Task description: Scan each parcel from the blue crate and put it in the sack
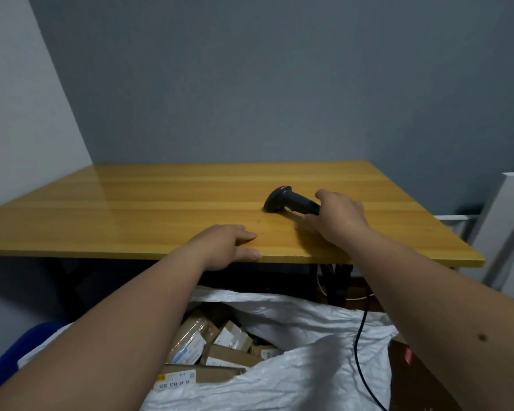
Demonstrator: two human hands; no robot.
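Right hand is seen closed around the handle of a black barcode scanner, which lies on the wooden table with its head pointing left, toward the table's middle. Whether the scanner is lifted clear of the surface cannot be told. Left hand is laid open and empty on the near edge of the table, fingers spread flat and the thumb hooked over the rim. Below the table edge, between the two forearms, a white sack is held wide open, and several brown cardboard parcels with white labels are seen lying inside it. A black cable is draped across the sack's right side. At the lower left corner, a part of the blue crate is visible beside the sack; its contents are hidden.
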